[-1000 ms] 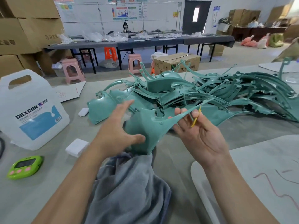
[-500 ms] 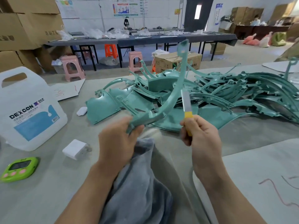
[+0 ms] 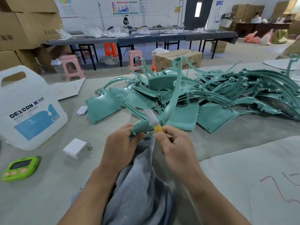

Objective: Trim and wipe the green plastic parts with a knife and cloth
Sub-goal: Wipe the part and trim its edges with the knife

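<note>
Head view: a grey-covered table (image 3: pixel 48 200) is seen, with a heap of green plastic parts (image 3: pixel 227 98) spread over its far side. A white DEXCON jug (image 3: pixel 32 114) stands at the left. A grey cloth (image 3: pixel 139 184) is bunched between the forearms, under the left hand (image 3: pixel 120 148). A curved green part (image 3: pixel 172 101) is held upright above the cloth, its lower end enclosed in the left grip. A yellow-handled utility knife (image 3: pixel 153 121) is pinched in the right hand (image 3: pixel 177 146), its blade laid against that lower end. A green timer (image 3: pixel 21 168) and a white charger (image 3: pixel 74 148) lie at the left.
</note>
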A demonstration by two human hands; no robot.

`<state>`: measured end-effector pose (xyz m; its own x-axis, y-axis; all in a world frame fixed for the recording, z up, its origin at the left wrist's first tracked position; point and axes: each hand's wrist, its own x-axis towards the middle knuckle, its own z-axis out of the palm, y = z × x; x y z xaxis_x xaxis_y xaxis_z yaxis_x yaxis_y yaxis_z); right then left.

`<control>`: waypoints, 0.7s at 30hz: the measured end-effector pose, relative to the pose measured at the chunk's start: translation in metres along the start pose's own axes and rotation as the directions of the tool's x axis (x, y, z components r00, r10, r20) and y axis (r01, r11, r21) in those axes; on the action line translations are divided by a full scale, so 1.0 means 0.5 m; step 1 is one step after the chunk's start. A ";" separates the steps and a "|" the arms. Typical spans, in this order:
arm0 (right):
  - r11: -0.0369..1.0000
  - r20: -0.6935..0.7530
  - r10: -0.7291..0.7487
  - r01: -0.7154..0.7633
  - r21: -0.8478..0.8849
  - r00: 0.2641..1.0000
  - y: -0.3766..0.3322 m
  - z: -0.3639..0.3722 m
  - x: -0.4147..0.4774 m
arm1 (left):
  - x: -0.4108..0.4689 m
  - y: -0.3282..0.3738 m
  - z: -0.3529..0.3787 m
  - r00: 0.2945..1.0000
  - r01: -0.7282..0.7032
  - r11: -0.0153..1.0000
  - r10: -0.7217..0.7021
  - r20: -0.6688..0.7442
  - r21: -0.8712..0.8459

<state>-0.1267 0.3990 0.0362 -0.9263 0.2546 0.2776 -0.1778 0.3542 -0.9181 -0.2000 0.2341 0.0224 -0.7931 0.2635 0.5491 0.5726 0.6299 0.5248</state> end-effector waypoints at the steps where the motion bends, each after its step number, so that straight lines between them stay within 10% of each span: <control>1: 0.999 -0.008 0.012 -0.012 -0.044 1.000 0.004 -0.008 0.006 | -0.001 0.000 0.000 1.000 -0.013 1.000 0.013 0.002 -0.011; 21: 0.997 0.004 -0.050 0.050 0.060 0.999 -0.007 -0.056 0.011 | -0.006 0.024 -0.018 0.982 -0.174 0.969 0.185 -0.046 0.177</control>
<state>-0.1217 0.4245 0.0487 -0.9175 0.2330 0.3222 -0.2434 0.3115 -0.9185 -0.1889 0.2342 0.0330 -0.6632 0.3417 0.6659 0.6562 0.6934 0.2977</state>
